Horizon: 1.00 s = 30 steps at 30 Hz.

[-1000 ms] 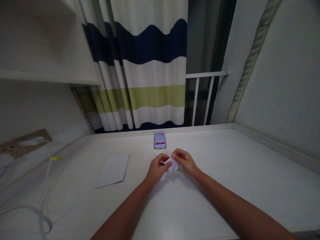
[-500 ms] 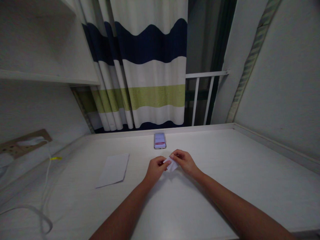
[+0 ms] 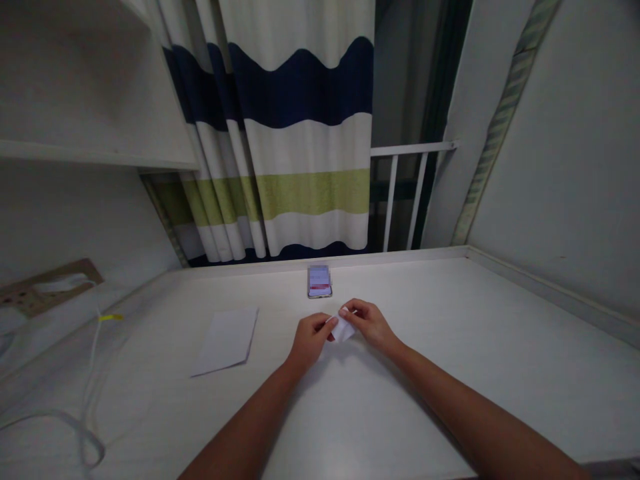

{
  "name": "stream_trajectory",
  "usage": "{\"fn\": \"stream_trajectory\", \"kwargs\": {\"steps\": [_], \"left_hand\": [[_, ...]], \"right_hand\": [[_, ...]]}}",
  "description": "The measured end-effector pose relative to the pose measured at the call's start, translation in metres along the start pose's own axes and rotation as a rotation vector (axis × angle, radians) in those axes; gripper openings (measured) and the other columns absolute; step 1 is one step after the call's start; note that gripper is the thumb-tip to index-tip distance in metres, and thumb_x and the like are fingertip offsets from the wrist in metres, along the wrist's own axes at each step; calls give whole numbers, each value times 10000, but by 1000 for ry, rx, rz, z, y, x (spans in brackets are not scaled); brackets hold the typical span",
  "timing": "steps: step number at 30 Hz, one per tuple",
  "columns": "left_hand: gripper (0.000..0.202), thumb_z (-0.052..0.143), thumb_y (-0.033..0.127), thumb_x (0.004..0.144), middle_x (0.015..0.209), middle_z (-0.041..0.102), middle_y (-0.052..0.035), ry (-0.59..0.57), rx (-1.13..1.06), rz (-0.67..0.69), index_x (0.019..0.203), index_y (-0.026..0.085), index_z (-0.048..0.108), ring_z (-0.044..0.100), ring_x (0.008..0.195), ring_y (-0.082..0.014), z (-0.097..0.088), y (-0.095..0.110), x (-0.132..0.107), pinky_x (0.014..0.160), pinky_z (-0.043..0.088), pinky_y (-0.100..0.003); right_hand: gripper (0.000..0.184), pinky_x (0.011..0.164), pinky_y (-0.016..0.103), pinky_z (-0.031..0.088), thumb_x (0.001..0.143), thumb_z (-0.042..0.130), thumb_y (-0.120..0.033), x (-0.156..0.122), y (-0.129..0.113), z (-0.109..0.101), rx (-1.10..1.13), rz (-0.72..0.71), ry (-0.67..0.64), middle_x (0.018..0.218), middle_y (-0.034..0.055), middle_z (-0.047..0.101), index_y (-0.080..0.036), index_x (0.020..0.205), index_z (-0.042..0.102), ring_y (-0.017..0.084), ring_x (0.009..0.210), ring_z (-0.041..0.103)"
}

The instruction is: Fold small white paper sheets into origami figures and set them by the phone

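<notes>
"Grip?"
"Left hand (image 3: 310, 337) and right hand (image 3: 370, 322) both pinch a white paper (image 3: 343, 330)."
"Its position?"
"Over the desk (image 3: 450, 320), short of its far edge."
"Beyond?"
"Phone (image 3: 319, 281), lying near that far edge; curtain (image 3: 310, 147) behind."

Left hand (image 3: 307, 337): pinched, thumb uppermost
Right hand (image 3: 371, 323): pinched, just beside the left
Arms (image 3: 245, 421): bare, converging forward

I saw the left hand (image 3: 309, 338) and right hand (image 3: 372, 323) pinching a small white paper (image 3: 344, 331) near a lit phone (image 3: 319, 280)
</notes>
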<state>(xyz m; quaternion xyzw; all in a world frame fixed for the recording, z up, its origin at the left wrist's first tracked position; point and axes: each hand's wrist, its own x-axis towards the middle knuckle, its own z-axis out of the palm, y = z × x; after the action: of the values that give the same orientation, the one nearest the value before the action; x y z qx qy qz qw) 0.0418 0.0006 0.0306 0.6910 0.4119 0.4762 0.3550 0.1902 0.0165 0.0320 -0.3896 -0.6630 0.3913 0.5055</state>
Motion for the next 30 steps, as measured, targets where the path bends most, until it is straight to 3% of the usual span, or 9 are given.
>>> {"fn": "stream_trajectory", "kwargs": {"steps": [7, 13, 20, 26, 30], "left_hand": [[335, 494, 369, 736, 519, 519, -2, -27, 19, 44, 507, 141, 582, 496, 532, -105, 0, -2, 0, 559, 373, -214], [349, 507, 425, 707, 498, 530, -2, -56, -86, -65, 513, 143, 576, 497, 499, -110, 1, -4, 1, 517, 381, -214], [387, 499, 421, 714, 472, 520, -1, 3, -52, -35, 452, 140, 542, 488, 489, -101, -1, -2, 1, 525, 379, -209], [304, 530, 414, 693, 504, 525, 9, 140, -146, -64, 606, 129, 592, 489, 482, -94, -4, -5, 4, 490, 409, -204], [297, 588, 413, 640, 596, 567, -3, 128, -245, -84, 717, 127, 605, 522, 517, -103, -4, -7, 6, 495, 460, -219]], "right_hand": [[285, 456, 204, 325, 639, 592, -429, -2, -3, 0, 98, 19, -30, 554, -26, 492, -156, 612, 514, 83, 494, 428], [306, 436, 202, 300, 625, 599, -450, -2, -7, -1, 185, 55, -22, 531, -32, 480, -159, 610, 506, 76, 468, 412], [319, 471, 213, 327, 633, 580, -472, -1, -8, -1, 174, 66, -3, 553, -27, 487, -158, 639, 520, 86, 500, 430], [290, 464, 206, 340, 626, 600, -429, 2, -2, -2, 128, 28, 18, 579, -25, 479, -157, 718, 557, 86, 527, 426], [289, 453, 213, 347, 613, 606, -433, 3, 1, -3, 115, 46, 28, 519, -33, 469, -151, 660, 561, 79, 481, 415]]}}
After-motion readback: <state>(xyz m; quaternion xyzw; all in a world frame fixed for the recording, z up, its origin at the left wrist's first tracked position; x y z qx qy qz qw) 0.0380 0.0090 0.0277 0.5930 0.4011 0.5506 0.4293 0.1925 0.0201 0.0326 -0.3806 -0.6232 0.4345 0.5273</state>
